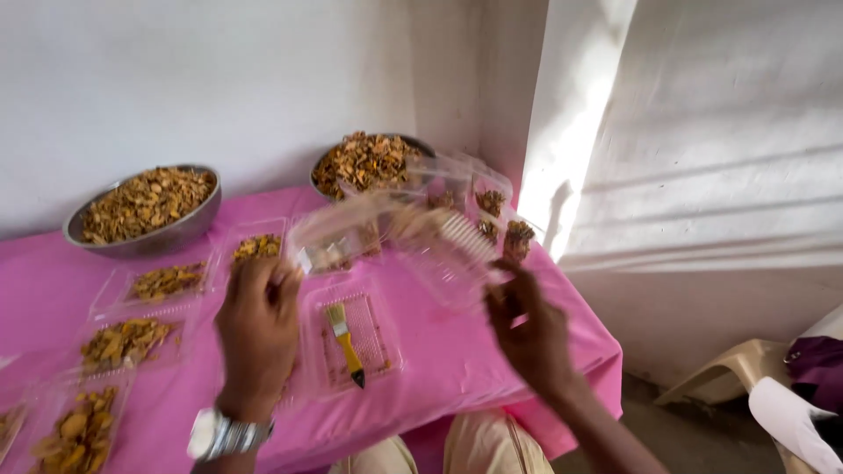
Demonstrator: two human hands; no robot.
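A clear plastic clamshell box [395,237], blurred by motion, hangs open above the pink table. My left hand [257,329], with a wristwatch, grips its left edge. My right hand [529,329] pinches its right lid edge. Below the box lies an open clear tray [386,347] with a small yellow-handled brush [345,342] in it.
Two metal bowls [180,230] [420,145] of dried yellow-brown pieces stand at the back against the white wall. Several clear boxes [162,283] filled with the same pieces line the left side and back right corner [505,224]. The pink tablecloth [448,351] ends at right; a plastic chair [746,364] stands beyond.
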